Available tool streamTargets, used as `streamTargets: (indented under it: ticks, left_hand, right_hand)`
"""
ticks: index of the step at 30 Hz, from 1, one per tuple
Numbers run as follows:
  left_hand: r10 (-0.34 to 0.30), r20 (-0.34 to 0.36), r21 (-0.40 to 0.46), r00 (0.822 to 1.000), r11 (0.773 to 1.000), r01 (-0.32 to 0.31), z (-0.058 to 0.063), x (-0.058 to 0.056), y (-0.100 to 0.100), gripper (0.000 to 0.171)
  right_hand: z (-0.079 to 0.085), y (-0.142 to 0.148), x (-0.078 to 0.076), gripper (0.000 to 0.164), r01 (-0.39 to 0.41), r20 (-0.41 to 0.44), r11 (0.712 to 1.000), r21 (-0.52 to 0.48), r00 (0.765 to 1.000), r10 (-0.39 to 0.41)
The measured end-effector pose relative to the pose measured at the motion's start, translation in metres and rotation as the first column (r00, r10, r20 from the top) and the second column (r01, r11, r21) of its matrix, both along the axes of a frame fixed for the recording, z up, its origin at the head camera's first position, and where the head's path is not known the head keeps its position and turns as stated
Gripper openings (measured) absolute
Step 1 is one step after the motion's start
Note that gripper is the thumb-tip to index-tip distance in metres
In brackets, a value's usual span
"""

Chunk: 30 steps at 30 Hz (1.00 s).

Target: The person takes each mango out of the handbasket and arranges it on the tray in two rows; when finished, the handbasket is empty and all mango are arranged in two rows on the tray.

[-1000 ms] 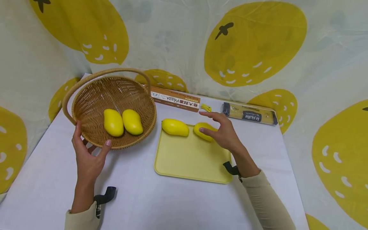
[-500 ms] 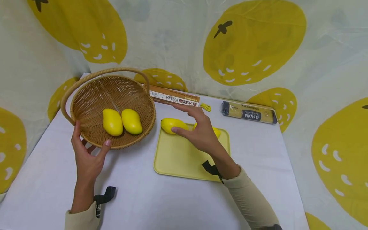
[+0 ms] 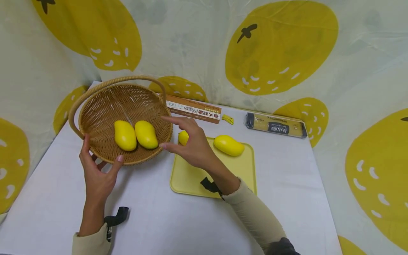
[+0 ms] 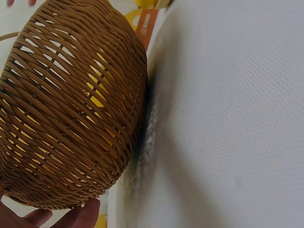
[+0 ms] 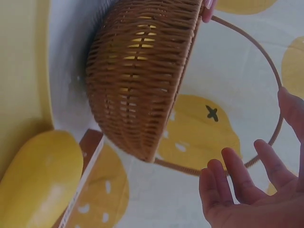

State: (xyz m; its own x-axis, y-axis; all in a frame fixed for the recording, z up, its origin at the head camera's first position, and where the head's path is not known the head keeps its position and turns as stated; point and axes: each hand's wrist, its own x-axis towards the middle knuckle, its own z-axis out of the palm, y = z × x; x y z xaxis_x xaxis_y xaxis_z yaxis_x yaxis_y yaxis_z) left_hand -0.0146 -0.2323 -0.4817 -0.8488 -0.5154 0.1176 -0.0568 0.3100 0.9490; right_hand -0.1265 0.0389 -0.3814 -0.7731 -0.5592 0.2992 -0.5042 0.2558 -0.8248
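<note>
A brown wicker basket [image 3: 105,102] tilts toward me on the left, with two yellow mangoes [image 3: 125,136] lying side by side inside. My left hand [image 3: 99,179] grips its near rim, thumb in front and fingers spread on the outside. In the left wrist view, fingertips [image 4: 88,213] press against the weave. My right hand [image 3: 196,145] is beside the basket's right rim, thumb and fingers parted and nothing between them; the right wrist view shows it apart from the weave. Behind it, a mango [image 3: 183,137] is mostly hidden. Another mango [image 3: 228,145] lies on the yellow tray [image 3: 248,177].
Along the back of the white table lie a brown pasta box [image 3: 194,109], a small yellow item [image 3: 227,119] and a spaghetti pack [image 3: 276,125]. A fruit-print curtain [image 3: 197,42] hangs behind them. The basket's handle [image 3: 127,78] arches over its far side.
My right hand has moved left from above the right-hand mango, across the tray, to the basket's right rim, carrying nothing. The left hand and basket have stayed in place.
</note>
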Motion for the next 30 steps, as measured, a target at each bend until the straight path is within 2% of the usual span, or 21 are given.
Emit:
streamTargets:
  ticks: [9, 20, 30]
  left_hand:
    - [-0.003, -0.001, -0.014, 1.000, 1.000, 0.003, -0.001, -0.001, 0.000, 0.109]
    - [-0.010, -0.011, -0.024, 1.000, 1.000, 0.010, -0.001, 0.000, 0.003, 0.108]
    - [0.002, 0.003, -0.027, 1.000, 1.000, -0.002, -0.001, 0.000, 0.002, 0.109]
  right_hand:
    - [-0.008, -0.038, -0.007, 0.069, -0.017, 0.020, 0.996, 0.091, 1.000, 0.015]
    - [-0.016, -0.079, -0.022, 0.073, -0.049, 0.027, 0.975, 0.217, 0.999, 0.045]
    - [-0.026, -0.106, -0.041, 0.077, -0.079, 0.072, 0.922, 0.378, 0.996, 0.056]
